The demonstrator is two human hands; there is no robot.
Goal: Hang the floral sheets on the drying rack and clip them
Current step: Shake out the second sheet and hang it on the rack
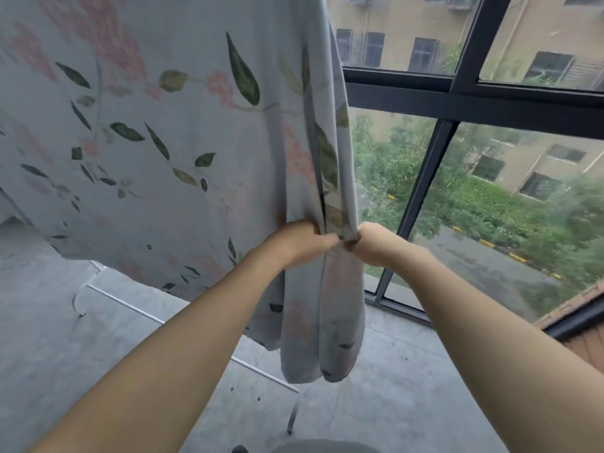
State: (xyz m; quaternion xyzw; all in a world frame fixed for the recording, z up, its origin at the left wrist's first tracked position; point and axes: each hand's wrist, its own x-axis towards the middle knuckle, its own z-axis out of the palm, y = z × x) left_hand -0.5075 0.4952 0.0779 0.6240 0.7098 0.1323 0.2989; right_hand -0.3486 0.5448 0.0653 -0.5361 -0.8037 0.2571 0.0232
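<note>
We note both hands, left hand and right hand, pinching the hanging floral sheet, which blocks the white rack rail beside the window frame.

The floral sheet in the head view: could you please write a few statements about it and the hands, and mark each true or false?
1. Both hands grip the floral sheet. True: the left hand and right hand clutch its bunched edge.
2. The hands are far apart. False: they almost touch.
3. The sheet lies on the floor. False: it hangs, its lower end above the concrete floor.
4. A window stands to the right of the sheet. True.
5. A clip is pinned where the hands grip. False: no clip shows there.
</note>
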